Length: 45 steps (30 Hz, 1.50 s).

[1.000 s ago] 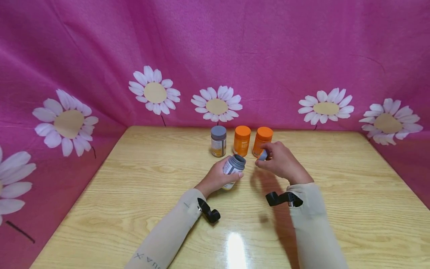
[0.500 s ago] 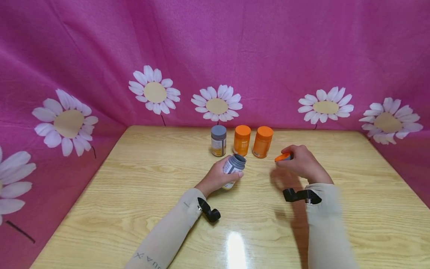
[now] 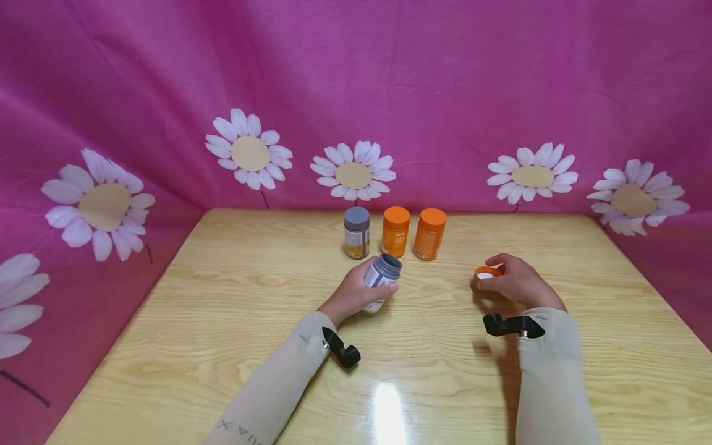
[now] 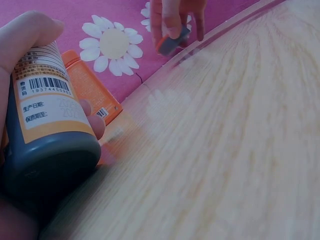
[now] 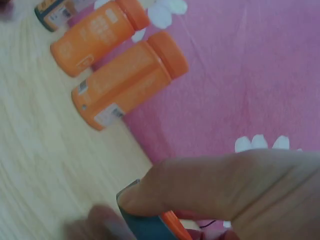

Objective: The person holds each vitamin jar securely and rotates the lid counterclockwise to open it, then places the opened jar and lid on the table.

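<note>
My left hand [image 3: 347, 293] grips an uncapped grey pill bottle [image 3: 378, 275] round its body, its open mouth tilted up and to the right. The left wrist view shows the bottle's dark base and barcode label close up. Off to the right, my right hand [image 3: 521, 281] pinches a bottle cap [image 3: 486, 274] between thumb and fingers, low over the table. Its orange rim and white lining face up in the head view; the right wrist view shows its dark grey side [image 5: 150, 226] under the thumb.
Behind the hands stand a grey-capped bottle [image 3: 356, 233] and two orange bottles, a middle one [image 3: 395, 232] and a right one [image 3: 429, 235], in a row on the wooden table [image 3: 267, 272]. A pink cloth [image 3: 445, 93] with daisies hangs at the back edge.
My right hand has carried the cap right, away from the right orange bottle, and lowered it, turning its inner side up. My left hand keeps its grip on the bottle. The head view has shifted slightly.
</note>
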Tool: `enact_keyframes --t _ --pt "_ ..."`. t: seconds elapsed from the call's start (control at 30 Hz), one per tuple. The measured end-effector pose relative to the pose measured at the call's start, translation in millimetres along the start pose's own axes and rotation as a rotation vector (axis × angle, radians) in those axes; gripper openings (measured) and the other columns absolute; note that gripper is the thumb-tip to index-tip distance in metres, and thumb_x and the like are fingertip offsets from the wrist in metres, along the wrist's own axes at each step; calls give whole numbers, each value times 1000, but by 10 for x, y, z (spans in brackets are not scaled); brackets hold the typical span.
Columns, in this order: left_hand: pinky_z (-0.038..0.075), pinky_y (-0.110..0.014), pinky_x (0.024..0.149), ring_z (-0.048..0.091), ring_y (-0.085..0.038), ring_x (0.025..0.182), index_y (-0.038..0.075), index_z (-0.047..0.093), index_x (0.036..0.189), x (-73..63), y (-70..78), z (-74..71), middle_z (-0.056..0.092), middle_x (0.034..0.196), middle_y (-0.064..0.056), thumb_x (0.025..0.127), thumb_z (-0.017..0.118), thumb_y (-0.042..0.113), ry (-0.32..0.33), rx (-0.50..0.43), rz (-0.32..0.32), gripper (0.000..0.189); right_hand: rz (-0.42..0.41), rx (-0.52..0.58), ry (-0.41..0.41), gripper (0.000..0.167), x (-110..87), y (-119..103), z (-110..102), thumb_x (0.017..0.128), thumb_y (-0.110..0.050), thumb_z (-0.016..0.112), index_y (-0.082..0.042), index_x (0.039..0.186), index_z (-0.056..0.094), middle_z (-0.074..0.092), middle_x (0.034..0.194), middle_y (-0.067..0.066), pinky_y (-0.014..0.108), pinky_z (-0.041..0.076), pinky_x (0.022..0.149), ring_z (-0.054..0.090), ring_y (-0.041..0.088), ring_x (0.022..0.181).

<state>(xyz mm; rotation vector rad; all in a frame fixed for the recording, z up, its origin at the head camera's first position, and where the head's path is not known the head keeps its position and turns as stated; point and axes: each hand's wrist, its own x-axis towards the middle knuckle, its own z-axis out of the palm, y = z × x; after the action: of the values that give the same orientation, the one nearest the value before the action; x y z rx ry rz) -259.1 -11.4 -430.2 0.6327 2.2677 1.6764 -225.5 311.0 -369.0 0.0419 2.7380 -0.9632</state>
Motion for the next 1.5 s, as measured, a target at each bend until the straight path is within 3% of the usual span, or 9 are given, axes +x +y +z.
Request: enact_keyframes --t 0.1,0.23,0.5,0.77,0.97,1.23,1.5 --pt "47 -35 89 57 -18 97 20 53 128 -12 -28 -17 61 111 1 86 70 36 15 -2 4 47 21 72 -35 66 20 28 36 89 -31 68 8 136 41 50 123 26 44 46 89 49 36 106" --pt "47 -36 88 57 -20 97 22 54 125 -23 -52 -42 61 109 0 85 70 38 28 -11 12 46 63 197 -68 59 51 51 93 89 -25 68 5 132 41 48 123 24 36 54 79 50 34 104" --pt "47 -35 87 57 -19 96 22 55 125 -40 -72 -76 62 108 1 85 70 37 40 -13 6 46 41 57 -43 54 104 20 139 87 -25 70 2 126 45 50 119 25 38 43 80 46 36 103" --pt "47 -35 88 57 -19 97 20 52 130 -52 -67 -119 61 111 1 86 69 34 32 -31 -16 49 85 178 -69 60 109 -34 175 85 -19 72 2 131 40 45 123 26 36 55 68 50 36 101" --pt "46 -36 91 57 -20 98 20 54 127 -61 -84 -117 61 111 0 86 70 34 50 -44 10 46 84 96 -52 72 119 -30 164 86 -31 72 2 137 35 45 126 28 43 48 82 47 39 107" --pt "45 -38 95 57 -20 101 18 50 134 -78 -100 -86 61 117 -2 86 70 34 120 -100 23 55 90 53 4 83 54 42 104 91 -52 55 5 144 25 38 138 32 55 38 97 44 43 118" --pt "52 -36 86 62 -19 90 8 46 135 -67 -200 -355 60 113 -15 88 64 19 272 -232 129 51 108 102 30 97 43 89 82 91 -62 49 6 148 10 27 145 35 59 30 103 34 47 126"
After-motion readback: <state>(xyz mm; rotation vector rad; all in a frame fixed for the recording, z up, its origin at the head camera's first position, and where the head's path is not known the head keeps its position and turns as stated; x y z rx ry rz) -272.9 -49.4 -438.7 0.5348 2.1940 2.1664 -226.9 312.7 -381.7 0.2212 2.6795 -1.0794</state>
